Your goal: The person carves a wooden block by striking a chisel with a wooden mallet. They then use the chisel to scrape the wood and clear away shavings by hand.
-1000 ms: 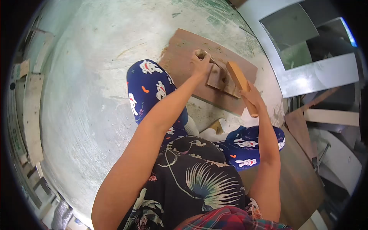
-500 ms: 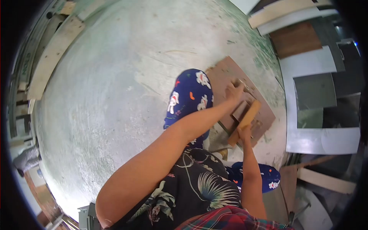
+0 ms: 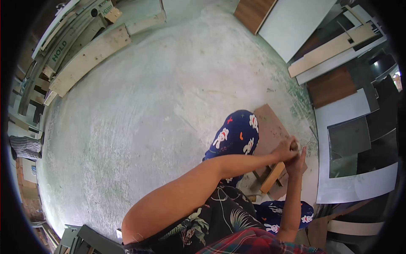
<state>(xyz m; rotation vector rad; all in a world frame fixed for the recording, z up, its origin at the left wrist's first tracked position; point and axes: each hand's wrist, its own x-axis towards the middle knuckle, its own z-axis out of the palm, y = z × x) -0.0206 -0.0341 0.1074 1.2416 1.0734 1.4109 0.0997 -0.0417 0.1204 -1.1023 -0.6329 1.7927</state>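
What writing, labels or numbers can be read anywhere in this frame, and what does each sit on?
"HOLD": green capitals on a pale long board in the stack leaning at the upper left edge of the floor.
A second green-lettered label on a neighbouring board at the top left is too small and blurred to read.
No other text is legible; the trousers carry only cartoon figures, no words.

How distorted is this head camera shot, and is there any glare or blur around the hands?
Head view: strong fisheye, dark corners, the planks at upper left bowed; soft even light on the concrete floor; pale glare on the sheet at right; left hand and right hand slightly soft, pressed together, what they grip unclear.
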